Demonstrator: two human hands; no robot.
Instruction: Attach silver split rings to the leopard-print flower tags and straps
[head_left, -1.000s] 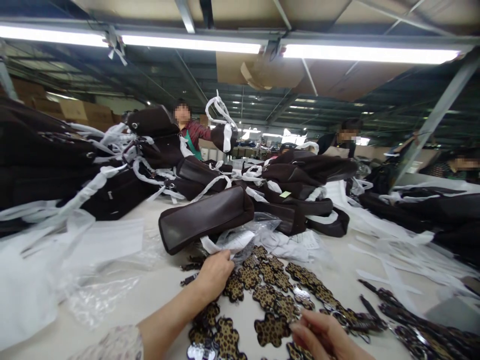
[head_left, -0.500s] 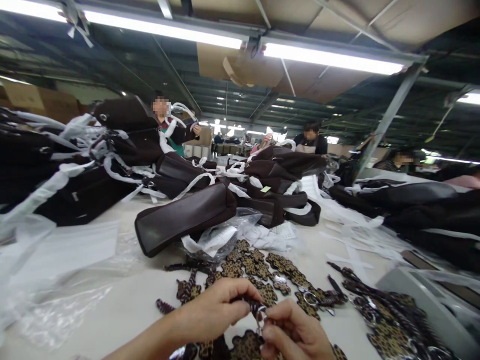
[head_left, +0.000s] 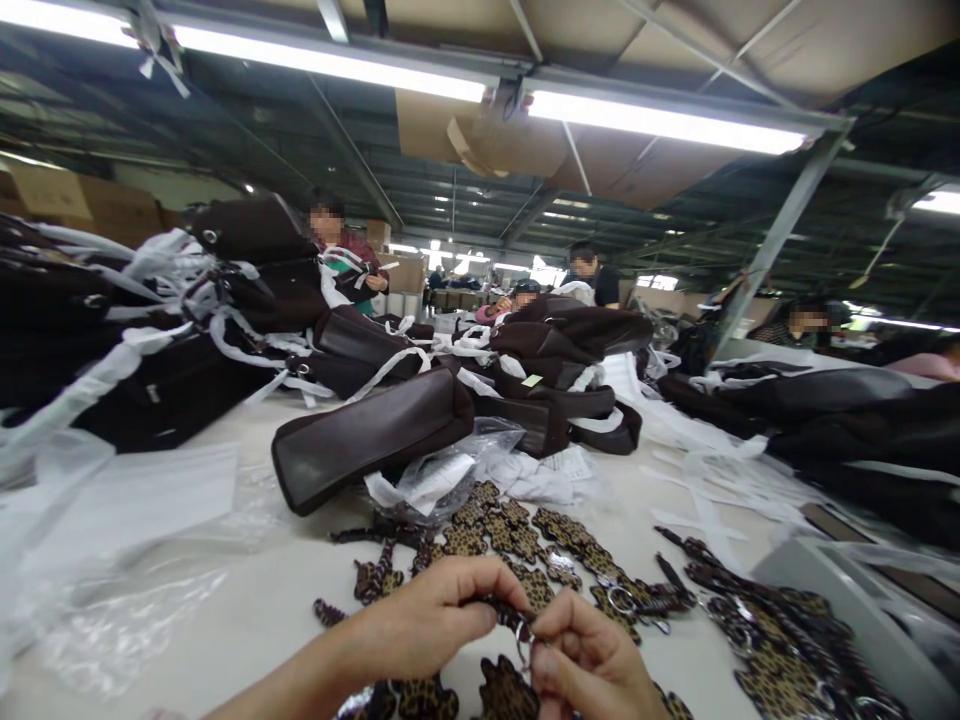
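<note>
My left hand [head_left: 439, 618] and my right hand [head_left: 589, 660] meet low in the middle of the view, both pinched on a small metal key ring [head_left: 523, 634] with a dark strap. A leopard-print charm [head_left: 506, 690] hangs just under the ring. Several more leopard-print charms [head_left: 525, 530] lie scattered on the white table [head_left: 247, 600] just beyond my fingers. A dark brown bag [head_left: 371, 435] lies on its side behind them.
Piles of dark brown bags [head_left: 555, 360] wrapped in white paper strips fill the far table. Clear plastic sheets [head_left: 127, 610] lie at the left. More charms [head_left: 780, 640] and a grey tray edge [head_left: 847, 610] sit at the right. Other people [head_left: 341, 250] work across the table.
My left hand came back from the charm pile and joined my right hand. Both now pinch the key ring. The view shifted a little to the right.
</note>
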